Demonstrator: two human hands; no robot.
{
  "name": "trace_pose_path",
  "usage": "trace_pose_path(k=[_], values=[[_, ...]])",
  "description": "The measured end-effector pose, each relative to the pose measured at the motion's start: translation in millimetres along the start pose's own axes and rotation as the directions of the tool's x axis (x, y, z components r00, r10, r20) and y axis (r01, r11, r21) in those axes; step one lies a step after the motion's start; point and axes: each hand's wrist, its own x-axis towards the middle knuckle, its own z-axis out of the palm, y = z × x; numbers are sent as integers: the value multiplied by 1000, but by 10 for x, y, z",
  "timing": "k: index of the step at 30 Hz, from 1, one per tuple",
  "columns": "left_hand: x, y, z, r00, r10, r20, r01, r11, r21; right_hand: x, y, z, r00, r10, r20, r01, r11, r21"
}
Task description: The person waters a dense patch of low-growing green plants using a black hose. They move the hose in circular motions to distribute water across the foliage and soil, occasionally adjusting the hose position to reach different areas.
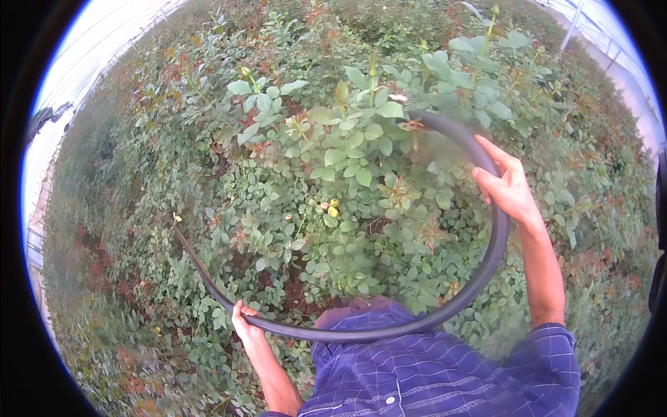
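A thick black hose [365, 333] curves across the front of my checked blue shirt [406, 370]. My left hand [246, 322] is closed around its lower left stretch, and from there the hose runs up and left into the leaves. On the other side my right hand [504, 180] grips the hose's upper right bend, thumb on the inner side. Past that hand the hose bends left, and its far end is hidden behind rose leaves [359, 140]. A blurred patch lies just inside the bend; I cannot tell what it is.
Dense rose bushes [250, 208] surround me on all sides, with reddish shoots among the green. Small yellow rose blooms [333, 210] stand inside the hose's loop. Tall stems with green buds [490, 26] rise ahead. A greenhouse post [571, 26] stands at upper right.
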Motion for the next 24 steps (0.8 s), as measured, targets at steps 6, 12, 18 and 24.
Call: trace_pose_path(k=[6, 12, 18, 24], values=[[-325, -199, -311, 1000, 6, 20, -6, 1000, -16, -548, -4, -320, 996, -49, -76, 46, 998, -38], [-853, -396, -544, 999, -23, 33, 25, 999, -43, -1101, -77, -747, 991, -47, -129, 41, 998, -51], [-1332, -583, -755, 996, -60, 63, 63, 997, -47, -1586, -64, -1302, 985, -77, -155, 76, 997, -7], [-1936, -1147, -788, 996, 1, 92, 3, 999, -49, -2066, 154, -2073, 977, -123, -174, 128, 991, 22]])
